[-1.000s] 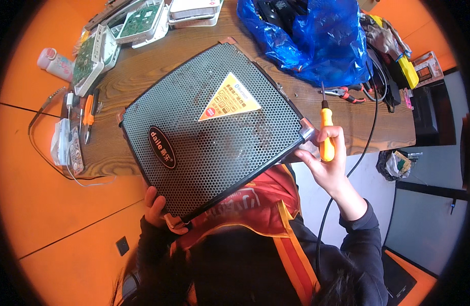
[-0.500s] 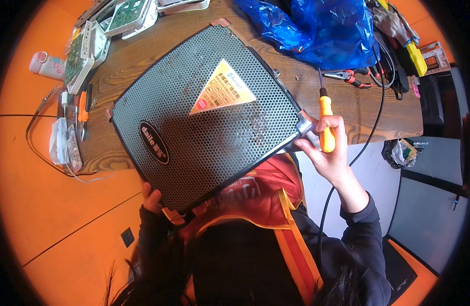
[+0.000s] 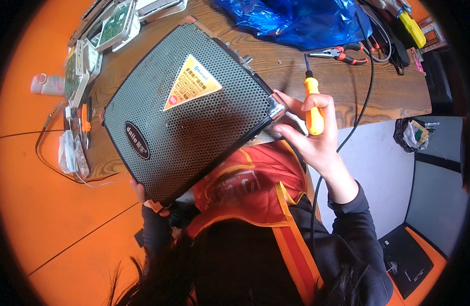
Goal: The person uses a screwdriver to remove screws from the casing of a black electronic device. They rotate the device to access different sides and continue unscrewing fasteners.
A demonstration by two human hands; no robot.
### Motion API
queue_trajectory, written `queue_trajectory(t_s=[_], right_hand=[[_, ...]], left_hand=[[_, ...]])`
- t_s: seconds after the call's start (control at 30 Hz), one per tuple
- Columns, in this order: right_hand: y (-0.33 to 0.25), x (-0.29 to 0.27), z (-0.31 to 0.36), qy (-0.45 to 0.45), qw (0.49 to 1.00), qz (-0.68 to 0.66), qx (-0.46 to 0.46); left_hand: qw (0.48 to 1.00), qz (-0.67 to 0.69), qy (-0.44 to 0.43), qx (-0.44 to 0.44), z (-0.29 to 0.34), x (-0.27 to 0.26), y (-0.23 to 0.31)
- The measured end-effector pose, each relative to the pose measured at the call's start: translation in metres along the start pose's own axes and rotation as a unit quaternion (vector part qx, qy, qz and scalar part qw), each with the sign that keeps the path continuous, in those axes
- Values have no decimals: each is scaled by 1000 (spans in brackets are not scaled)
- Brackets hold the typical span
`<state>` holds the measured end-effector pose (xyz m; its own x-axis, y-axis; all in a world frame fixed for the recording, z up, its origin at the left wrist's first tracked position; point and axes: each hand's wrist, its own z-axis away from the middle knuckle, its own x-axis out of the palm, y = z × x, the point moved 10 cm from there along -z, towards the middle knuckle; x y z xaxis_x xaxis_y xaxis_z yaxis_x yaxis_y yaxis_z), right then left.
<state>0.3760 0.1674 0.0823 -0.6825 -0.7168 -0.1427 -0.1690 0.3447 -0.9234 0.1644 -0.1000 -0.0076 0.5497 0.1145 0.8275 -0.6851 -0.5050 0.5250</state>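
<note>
Speaker box, black-framed, faced with grey perforated metal mesh (image 3: 186, 115): compared with one second earlier, lies further to the left and higher in the view, with more of the control edge along its upper right side exposed, including a small silver knob (image 3: 246, 59); more of the red cloth apron with orange trim (image 3: 230, 188) shows below it. Location: lifted in the hands, tilted, in front of the person and over the near edge of the brown wood-grain surface (image 3: 388, 99). Left hand (image 3: 138, 191): closed on the lower left corner, less visible than earlier, mostly hidden by the box. Right hand (image 3: 320, 148): thumb and a finger at the right corner, its other fingers closed, as before, around a screwdriver with yellow handle and dark shaft (image 3: 314, 120), shaft pointing away from the person. Condition of box: mesh stained brownish in patches, darkened by shadow toward the lower right; metallic cap (image 3: 277, 106) on the right corner, copper-toned where light catches the far corner; yellow triangular printed sticker (image 3: 191, 85) on the upper part; black oval badge with pale rim and lettering (image 3: 137, 140) near the left edge.
</note>
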Motion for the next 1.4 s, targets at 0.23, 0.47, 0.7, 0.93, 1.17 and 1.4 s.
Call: queue_trajectory(t_s=[0.23,0.47,0.7,0.93,1.17,1.4], right_hand=[[5,-8,1,36,996,-79,-9],[16,-10,-2,34,991,-127,15],[17,-14,-2,39,995,-91,12],[12,-14,-6,41,996,-79,3],[18,-23,-9,90,992,-91,8],[-19,22,3,-61,990,82,-101]], left_hand=[[990,-131,50,-12,2,-16,0],[724,-627,147,247,53,43,19],[744,-584,202,255,42,78,-10],[743,-548,222,314,19,110,-8],[726,-557,306,262,-7,77,-2],[538,-750,323,210,-83,63,90]])
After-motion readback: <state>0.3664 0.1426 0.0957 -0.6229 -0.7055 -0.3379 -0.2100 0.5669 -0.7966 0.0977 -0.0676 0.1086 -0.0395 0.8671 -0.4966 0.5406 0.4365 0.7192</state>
